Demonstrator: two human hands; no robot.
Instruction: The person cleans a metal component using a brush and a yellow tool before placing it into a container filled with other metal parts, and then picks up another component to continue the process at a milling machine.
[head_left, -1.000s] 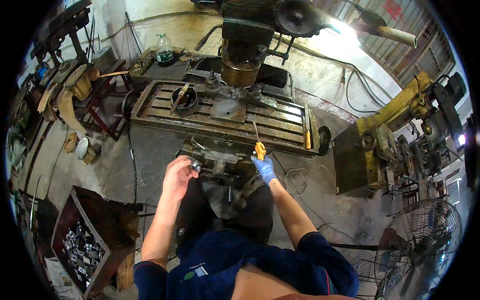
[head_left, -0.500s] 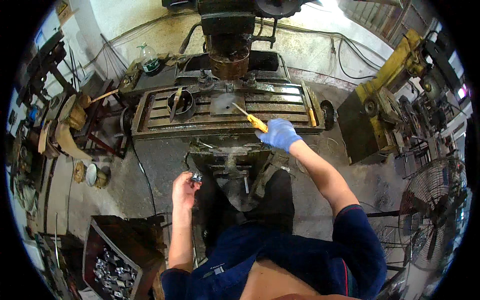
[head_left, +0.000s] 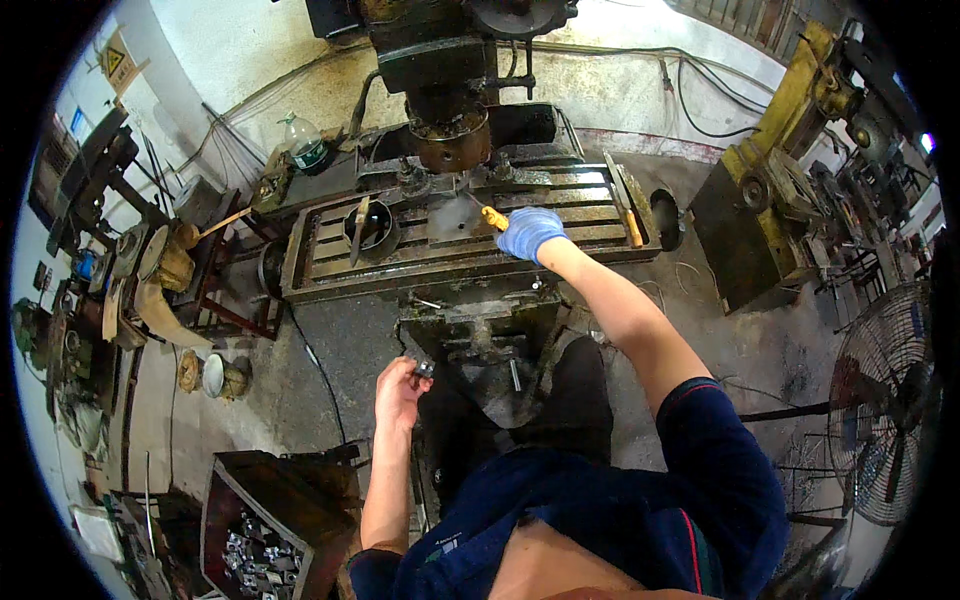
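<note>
The yellow-handled tool lay over the milling machine table, just below the spindle, gripped in the blue-gloved right hand. The bare left hand was curled around a small metal crank handle at the machine's front, near a crate of metal parts.

We can't make out the small metal piece at our left hand's fingertips (too tiny), and our gloved right hand hides most of the yellow-handled tool; its tip beyond the fingers blurs.
</note>
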